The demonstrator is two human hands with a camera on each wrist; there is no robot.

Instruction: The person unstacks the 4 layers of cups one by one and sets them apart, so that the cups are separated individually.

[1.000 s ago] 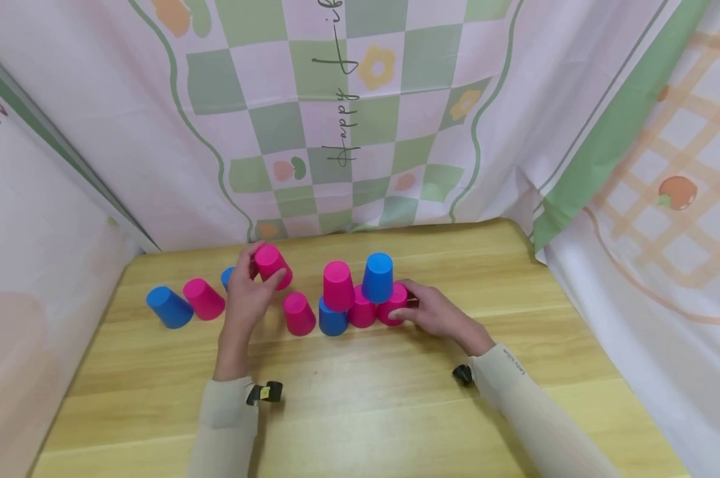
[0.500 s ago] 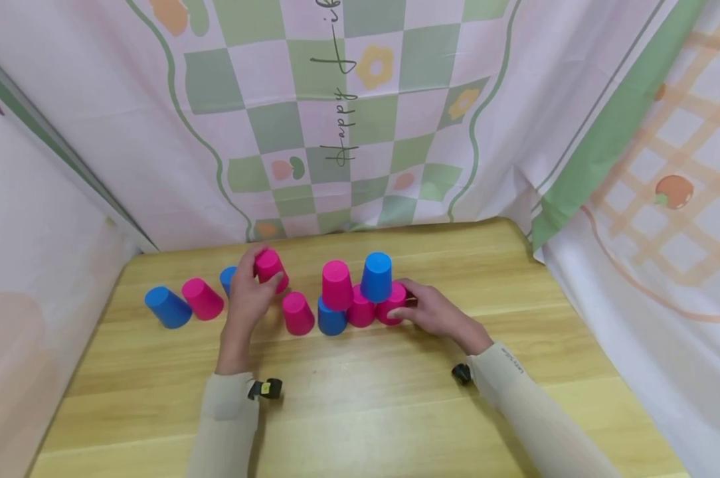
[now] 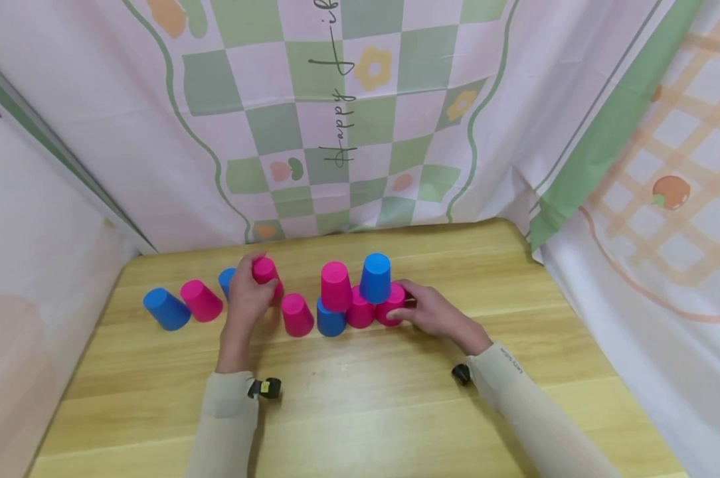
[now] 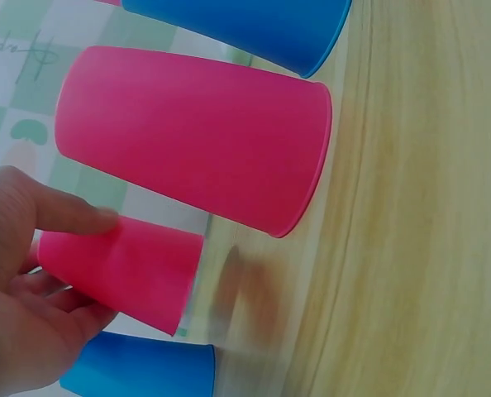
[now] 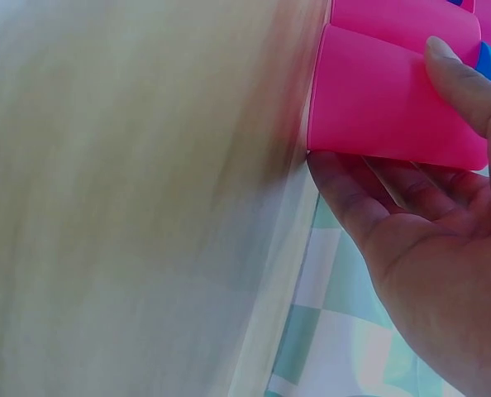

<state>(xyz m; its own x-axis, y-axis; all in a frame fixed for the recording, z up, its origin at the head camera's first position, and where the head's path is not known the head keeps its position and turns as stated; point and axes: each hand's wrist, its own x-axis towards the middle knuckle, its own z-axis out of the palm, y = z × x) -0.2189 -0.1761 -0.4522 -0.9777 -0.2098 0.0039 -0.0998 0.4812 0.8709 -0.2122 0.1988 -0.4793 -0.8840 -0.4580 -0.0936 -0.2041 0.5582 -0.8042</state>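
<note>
My left hand [image 3: 250,297] grips a pink cup [image 4: 126,269] between thumb and fingers, mouth down. In the left wrist view its rim is close over the table, beside a blue cup [image 4: 150,368]. My right hand [image 3: 434,311] grips the rightmost pink cup [image 5: 394,103] of a bottom row, thumb on the near side and fingers behind. That row also has another pink cup [image 3: 360,311] and a blue cup [image 3: 331,320]. On top of the row, a pink cup [image 3: 335,285] and a blue cup [image 3: 375,277] stand upside down.
A separate pink cup [image 3: 297,315] stands just left of the stack. Farther left are a blue cup [image 3: 166,309], a pink cup [image 3: 201,300] and a blue cup [image 3: 226,279] partly hidden by my left hand. A patterned curtain [image 3: 348,133] hangs along the wooden table's [image 3: 360,398] back edge.
My left hand has lowered the pink cup toward the table, slightly nearer to me. My right hand and the stacked cups have stayed in place.
</note>
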